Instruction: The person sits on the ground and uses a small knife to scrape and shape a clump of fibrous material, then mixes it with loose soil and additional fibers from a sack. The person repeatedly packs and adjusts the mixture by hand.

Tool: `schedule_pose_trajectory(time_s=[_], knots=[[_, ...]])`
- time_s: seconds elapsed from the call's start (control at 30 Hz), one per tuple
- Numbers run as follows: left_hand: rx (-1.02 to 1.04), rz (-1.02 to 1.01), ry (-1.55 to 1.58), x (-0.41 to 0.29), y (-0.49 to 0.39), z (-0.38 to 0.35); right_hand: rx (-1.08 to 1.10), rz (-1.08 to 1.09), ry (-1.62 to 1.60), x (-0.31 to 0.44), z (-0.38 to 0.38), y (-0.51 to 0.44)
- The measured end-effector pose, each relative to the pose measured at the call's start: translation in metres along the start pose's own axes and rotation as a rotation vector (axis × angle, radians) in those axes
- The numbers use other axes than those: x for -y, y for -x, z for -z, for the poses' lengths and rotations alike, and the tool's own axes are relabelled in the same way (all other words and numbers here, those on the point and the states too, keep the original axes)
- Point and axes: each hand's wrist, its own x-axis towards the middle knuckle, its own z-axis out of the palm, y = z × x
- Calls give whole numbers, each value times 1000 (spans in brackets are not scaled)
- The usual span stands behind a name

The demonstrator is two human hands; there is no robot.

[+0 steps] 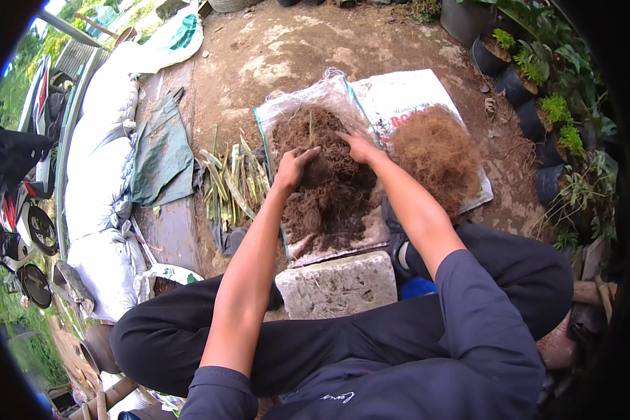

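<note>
A heap of dark brown fibrous planting material lies on a woven plastic sack in front of me. My left hand is at the middle of the heap, its thumb and fingers around a dark clump; its fingertips are partly hidden. My right hand rests on the heap's right side with its fingers spread. Between and above the hands a narrow green leaf stands upright out of the fibre. A looser ball of light brown coconut fibre sits on a printed white sack to the right.
Cut long leaves lie left of the heap, beside a green cloth. Filled white sacks line the left. A pale stone block is between my legs. Black plant pots stand on the right, and motorcycles at the far left.
</note>
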Motion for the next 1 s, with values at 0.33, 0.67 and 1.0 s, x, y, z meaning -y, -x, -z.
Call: schedule_pose_trajectory(time_s=[0.33,0.67,1.0], knots=[[148,-9,2,24,-45,-17,-72,1,-30,-1,14,-35],[262,25,181,25,-34,-40,-376,59,-390,-44,-43,35],[178,133,398,51,-38,-46,-403,-445,-1069,-2,-53,65]])
